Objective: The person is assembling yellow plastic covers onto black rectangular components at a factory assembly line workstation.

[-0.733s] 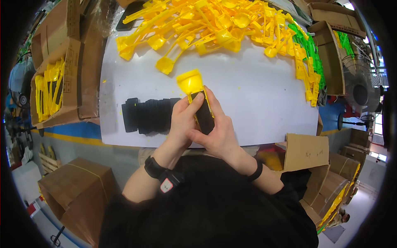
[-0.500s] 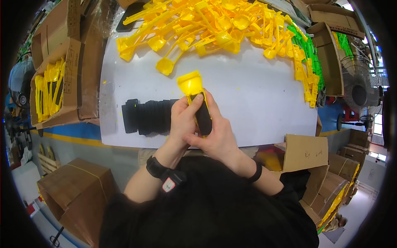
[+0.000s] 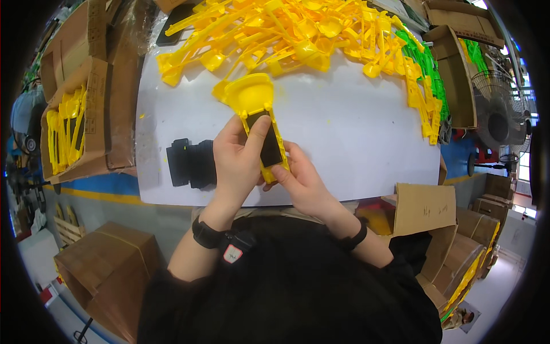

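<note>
Between both hands I hold a yellow plastic scoop (image 3: 250,92), tilted with its wide bowl pointing away from me. A black strip (image 3: 271,146) lies in the channel of its handle. My left hand (image 3: 236,152) is closed round the handle's left side, thumb on the strip close to the bowl. My right hand (image 3: 303,178) grips the near end, its thumb on the handle's edge; the fingers underneath are partly hidden. Left of my hands a row of stacked black strips (image 3: 182,162) lies on the white table (image 3: 355,143), partly covered by my left hand.
Many yellow scoops (image 3: 312,51) are heaped along the table's far side, with green ones (image 3: 424,60) at the right. An open carton (image 3: 97,114) of yellow scoops stands left. Cartons (image 3: 109,258) flank me below, another box (image 3: 425,209) at right. A fan (image 3: 495,117) stands beyond.
The scoop has moved away from me and slightly left, turning to show more of its bowl and handle. My left thumb has shifted along the strip; my right hand has slid to the handle's near end.
</note>
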